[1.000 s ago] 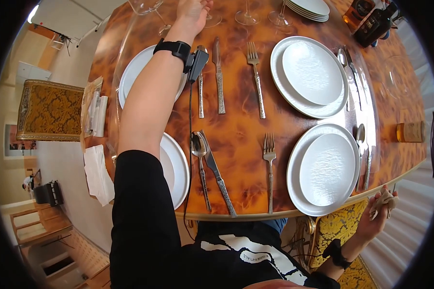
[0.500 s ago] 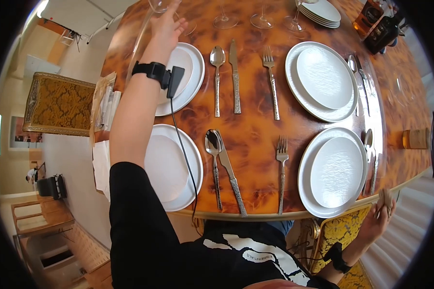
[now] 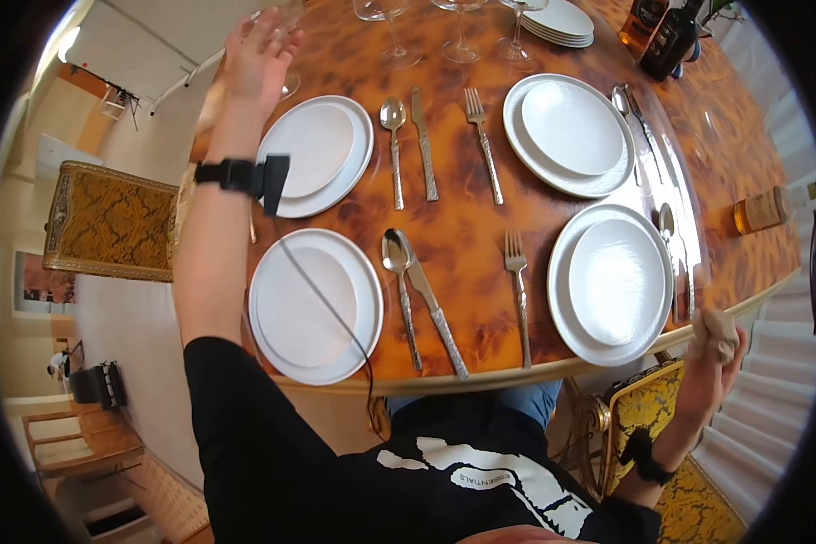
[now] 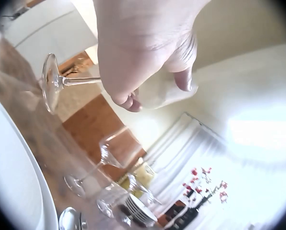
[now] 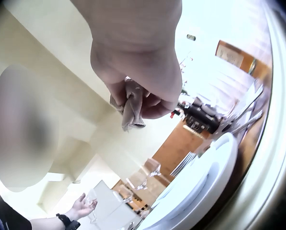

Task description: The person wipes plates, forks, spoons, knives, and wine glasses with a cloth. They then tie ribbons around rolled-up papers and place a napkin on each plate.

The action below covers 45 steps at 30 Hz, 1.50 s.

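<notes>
Clear wineglass (image 4: 158, 94), bowl held in left hand (image 4: 142, 50), beige cloth (image 5: 133, 106), bunched in right hand (image 5: 137, 62)

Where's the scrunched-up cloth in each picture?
Head: cloth at the right, in the right hand.
Left wrist: not there.
Right wrist: near the middle, in the hand.
Landmark in all: left hand, top left in head, top in left wrist, bottom left in right wrist.

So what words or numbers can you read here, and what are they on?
"ESSENTIALS", on the black cloth shirt with white print.
The pale label on the amber glass bottle: too small and blurred to read.
Labels on the dark glass bottle and the orange-brown glass bottle: also unreadable.
</notes>
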Motion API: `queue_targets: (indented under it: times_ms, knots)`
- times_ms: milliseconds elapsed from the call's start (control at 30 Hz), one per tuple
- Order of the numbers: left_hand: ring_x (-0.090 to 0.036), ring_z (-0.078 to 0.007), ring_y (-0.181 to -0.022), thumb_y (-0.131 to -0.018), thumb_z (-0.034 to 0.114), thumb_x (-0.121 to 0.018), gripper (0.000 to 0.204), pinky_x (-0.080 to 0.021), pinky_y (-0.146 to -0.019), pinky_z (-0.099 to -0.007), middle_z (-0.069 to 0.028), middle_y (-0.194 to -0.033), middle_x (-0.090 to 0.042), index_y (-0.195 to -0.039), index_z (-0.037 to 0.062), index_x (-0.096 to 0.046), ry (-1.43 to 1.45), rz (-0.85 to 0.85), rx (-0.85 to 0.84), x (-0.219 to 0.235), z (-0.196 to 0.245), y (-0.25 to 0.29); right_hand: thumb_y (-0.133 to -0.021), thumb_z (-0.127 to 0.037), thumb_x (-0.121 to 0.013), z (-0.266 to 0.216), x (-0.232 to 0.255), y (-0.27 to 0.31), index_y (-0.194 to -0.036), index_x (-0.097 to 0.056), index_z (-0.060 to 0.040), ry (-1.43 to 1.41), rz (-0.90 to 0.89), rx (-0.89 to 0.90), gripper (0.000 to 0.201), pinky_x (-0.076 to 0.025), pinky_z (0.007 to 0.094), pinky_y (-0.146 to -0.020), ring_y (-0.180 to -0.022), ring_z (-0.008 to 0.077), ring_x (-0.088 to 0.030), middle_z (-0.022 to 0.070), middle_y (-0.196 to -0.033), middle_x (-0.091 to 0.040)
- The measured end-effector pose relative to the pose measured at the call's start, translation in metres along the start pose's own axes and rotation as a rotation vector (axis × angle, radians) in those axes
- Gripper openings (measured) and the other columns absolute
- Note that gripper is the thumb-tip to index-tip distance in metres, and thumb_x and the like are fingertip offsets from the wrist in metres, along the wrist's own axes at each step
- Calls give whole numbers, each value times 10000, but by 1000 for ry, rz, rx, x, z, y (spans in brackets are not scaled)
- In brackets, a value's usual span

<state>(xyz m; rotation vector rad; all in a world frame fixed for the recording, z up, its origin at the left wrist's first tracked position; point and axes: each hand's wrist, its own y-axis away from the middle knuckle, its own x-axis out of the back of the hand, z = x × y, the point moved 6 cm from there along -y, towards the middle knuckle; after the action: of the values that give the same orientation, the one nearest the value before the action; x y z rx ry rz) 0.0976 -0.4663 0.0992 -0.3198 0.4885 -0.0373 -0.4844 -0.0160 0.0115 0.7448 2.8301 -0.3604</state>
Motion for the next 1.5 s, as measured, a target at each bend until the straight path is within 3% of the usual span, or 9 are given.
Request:
queue_targets:
  times_ms: [400,533,600,833,900,1100,1200,1300,1500]
  knots:
    - [-547,-269,-1197,-758,-62,-770,918,-517,-969,-382,-188,-1356,-454,-1476,69,-214,-147,-238,411,-143,26,331,-627,73,-702,-86,-322,19,-971,-682,-13,421,-911,1179,356,-546,332,-697,-844,286,-688,146,-993,-696]
    - [-533,-237,-1210,-694,-55,-833,1013,-507,-960,-356,-175,-1371,-445,-1485,27,-205,-295,-201,119,-126,10,362,-755,34,-555,-51,-316,44,-1086,-662,-1,560,-1207,332,349,-502,288,-590,-701,142,-655,104,-903,-680]
    - [-552,-225,-1191,-688,-32,-848,1031,-496,-966,-351,-162,-1313,-512,-1495,20,-208,-555,-212,-69,-130,13,367,-819,-35,-560,-28,-302,54,-1107,-642,8,107,-1050,-562,303,-494,295,-599,-690,225,-635,133,-848,-648]
    - [-610,-200,-1099,-764,129,-845,911,-504,-930,-318,-145,-1159,-616,-1458,-45,-280,-437,-444,43,-131,24,361,-694,23,-755,-49,-290,67,-1076,-633,-17,662,-1262,834,403,-521,327,-635,-762,222,-658,107,-946,-674]
    - [-627,-188,-1030,-779,170,-838,892,-520,-873,-306,-146,-1202,-582,-1445,-68,-295,-205,-439,681,-121,-4,363,-652,-38,-818,-52,-289,64,-989,-634,-30,717,-1287,792,384,-521,351,-656,-799,285,-652,124,-968,-671]
    - [-622,-117,-859,-779,95,-820,824,-527,-764,-268,-94,-1103,-567,-1420,-66,-329,-356,-357,174,-148,7,370,-696,-51,-802,-53,-289,62,-1000,-632,-17,532,-1133,557,350,-512,345,-713,-830,286,-652,108,-957,-665]
    - [-609,-87,-778,-802,260,-825,790,-501,-622,-222,-3,-848,-578,-1391,-57,-405,-302,-467,733,-129,3,368,-710,-34,-777,-45,-282,53,-986,-629,-15,654,-1270,732,314,-520,353,-694,-847,289,-652,107,-953,-661]
    - [-615,-97,-817,-809,336,-813,825,-483,-601,-209,-38,-978,-598,-1408,-32,-380,-311,-591,789,-124,-10,367,-737,-7,-740,-41,-283,58,-990,-617,-18,672,-1327,935,282,-523,348,-657,-837,300,-652,110,-949,-659]
    - [-627,-121,-959,-755,238,-867,936,-506,-699,-221,-77,-1089,-577,-1463,-1,-303,-482,-307,-18,-146,3,357,-764,-30,-724,-36,-282,45,-1010,-628,-33,453,-934,296,264,-487,376,-625,-753,309,-606,117,-865,-598]
